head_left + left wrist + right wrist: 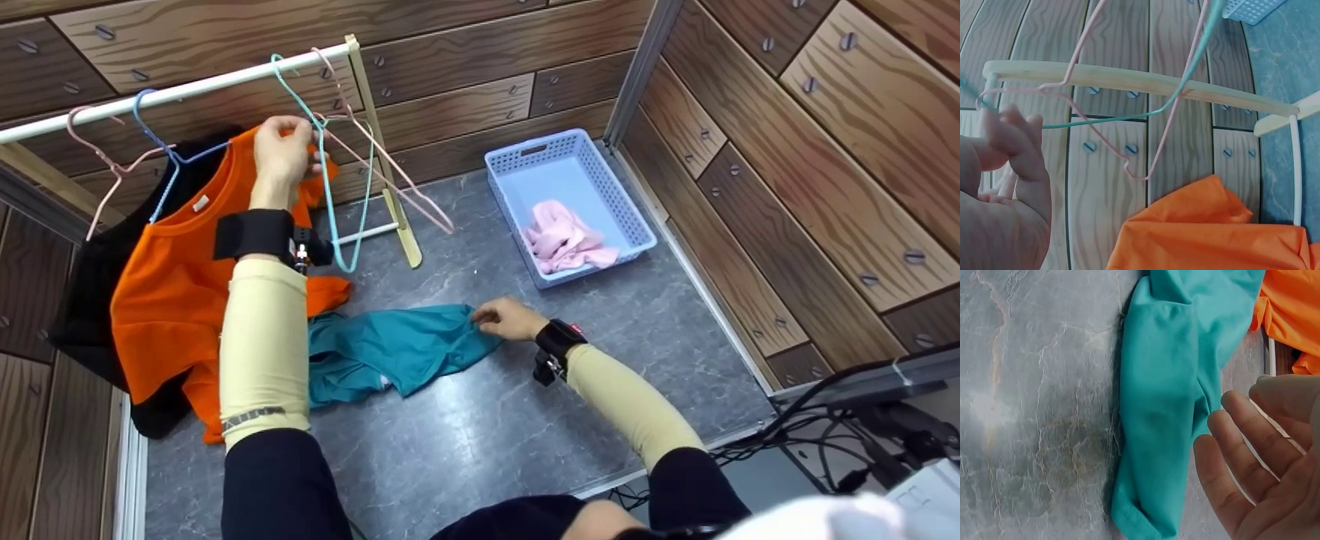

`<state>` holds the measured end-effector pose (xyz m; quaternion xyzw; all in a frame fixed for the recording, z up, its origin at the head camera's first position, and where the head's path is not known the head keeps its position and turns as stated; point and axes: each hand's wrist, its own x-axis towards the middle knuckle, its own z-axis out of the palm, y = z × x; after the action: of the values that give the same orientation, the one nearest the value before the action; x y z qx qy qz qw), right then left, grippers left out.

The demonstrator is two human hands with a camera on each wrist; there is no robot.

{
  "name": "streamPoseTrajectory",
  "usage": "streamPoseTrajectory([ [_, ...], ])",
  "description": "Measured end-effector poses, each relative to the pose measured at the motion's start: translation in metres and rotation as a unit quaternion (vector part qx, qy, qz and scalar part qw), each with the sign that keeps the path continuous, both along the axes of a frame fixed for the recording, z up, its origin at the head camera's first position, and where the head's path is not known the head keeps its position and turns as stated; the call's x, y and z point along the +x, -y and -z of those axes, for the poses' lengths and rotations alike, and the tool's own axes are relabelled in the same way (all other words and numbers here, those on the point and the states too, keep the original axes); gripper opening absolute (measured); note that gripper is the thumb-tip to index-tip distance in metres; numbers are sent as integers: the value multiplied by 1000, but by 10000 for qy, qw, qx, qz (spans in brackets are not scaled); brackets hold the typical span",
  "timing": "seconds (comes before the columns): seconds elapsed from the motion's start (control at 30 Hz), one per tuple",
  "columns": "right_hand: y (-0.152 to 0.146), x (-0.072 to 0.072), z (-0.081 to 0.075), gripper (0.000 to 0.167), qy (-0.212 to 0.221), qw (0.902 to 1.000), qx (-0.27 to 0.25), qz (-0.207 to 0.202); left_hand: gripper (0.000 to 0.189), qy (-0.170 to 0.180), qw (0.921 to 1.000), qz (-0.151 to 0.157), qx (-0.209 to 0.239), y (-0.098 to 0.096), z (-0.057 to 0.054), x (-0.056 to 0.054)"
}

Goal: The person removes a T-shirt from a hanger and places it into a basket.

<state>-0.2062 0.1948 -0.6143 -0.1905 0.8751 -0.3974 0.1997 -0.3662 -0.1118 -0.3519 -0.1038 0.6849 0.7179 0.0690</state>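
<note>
My left hand is up at the rack, its fingers curled at the neck of a teal hanger, which it appears to pinch. In the left wrist view, part of that grip is hidden behind the fingers. A teal garment lies crumpled on the floor. Beside its right end is my right hand, fingers loosely bent; the right wrist view shows the fingers relaxed next to the cloth, holding nothing. An orange shirt hangs from a blue hanger under my left arm.
The rack's white rail also carries pink hangers, one right of the teal one. Black clothing hangs behind the orange shirt. A light-blue basket holds a pink cloth. Cables lie at the lower right.
</note>
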Motion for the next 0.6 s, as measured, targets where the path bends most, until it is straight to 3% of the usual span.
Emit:
streamPoseTrajectory([
  [0.07, 3, -1, 2, 29, 66, 10000, -16, -22, 6, 11, 9999, 124, 94, 0, 2, 4],
  [0.17, 10, -3, 5, 30, 54, 10000, 60, -43, 9, -24, 9992, 283, -293, 4, 6, 7],
  [0.23, 19, -4, 7, 32, -129, 9997, 221, -24, 11, -129, 9962, 327, -797, 11, 13, 7],
  [0.3, 32, -3, 10, 34, -424, 9981, 457, 15, 15, -309, 9851, 366, -1653, 21, 23, 8],
  [0.37, 49, -2, 13, 38, -730, 9932, 904, 109, 19, -547, 9636, 367, -2592, 32, 37, 12],
  [0.47, 79, 3, 20, 48, -872, 9800, 1767, 264, 27, -799, 9109, 451, -4022, 50, 64, 24],
  [0.53, 96, 7, 28, 59, -820, 9677, 2368, 279, 30, -823, 8826, 646, -4584, 58, 83, 35],
  [0.6, 110, 11, 37, 67, -818, 9554, 2829, 230, 30, -711, 8654, 997, -4859, 61, 104, 48],
])
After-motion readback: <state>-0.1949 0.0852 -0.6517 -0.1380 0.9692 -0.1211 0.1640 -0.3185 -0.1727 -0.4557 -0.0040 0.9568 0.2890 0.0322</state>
